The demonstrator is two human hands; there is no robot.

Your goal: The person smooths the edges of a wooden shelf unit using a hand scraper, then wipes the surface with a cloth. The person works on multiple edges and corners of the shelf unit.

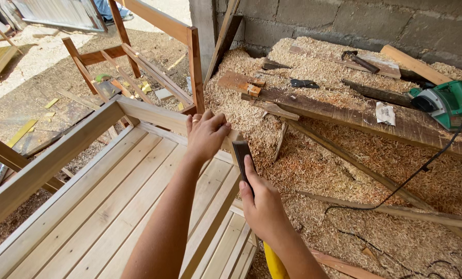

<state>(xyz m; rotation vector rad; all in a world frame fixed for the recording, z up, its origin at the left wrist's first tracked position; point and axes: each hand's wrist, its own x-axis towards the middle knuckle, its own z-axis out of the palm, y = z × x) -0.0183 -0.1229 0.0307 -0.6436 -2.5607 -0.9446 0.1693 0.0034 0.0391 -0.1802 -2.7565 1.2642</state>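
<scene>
Pale, unfinished wood is filling the near part of the view: a slatted wooden frame [107, 201], and the corner of its top rail is where both hands are meeting. Left hand [206, 135] is curling over that corner, fingers folded down across the rail's far edge, gripping it rather than lying flat. Right hand [262, 204] is coming in just on the near side of the corner, fingers pressed together and stretched along a dark flat block [241, 154], pinching it against the rail's end; whether it is a sanding block or a file I cannot tell. So the block is sitting right at the corner, touching the wood, between the two hands. Beyond the corner, a thick drift of wood shavings [313, 165] is covering the ground, running up to a grey block wall [344, 20]. Lying across the shavings, well away from the corner, a long dark plank [344, 111] is carrying a green electric planer [445, 103], its black cord [406, 181] trailing back down through the shavings. Farther off against the wall, a hammer [359, 60] is resting on a board. Off past the far side of the corner, a second reddish wooden frame [138, 62] is standing on the sawdust-strewn floor, unattended.
</scene>
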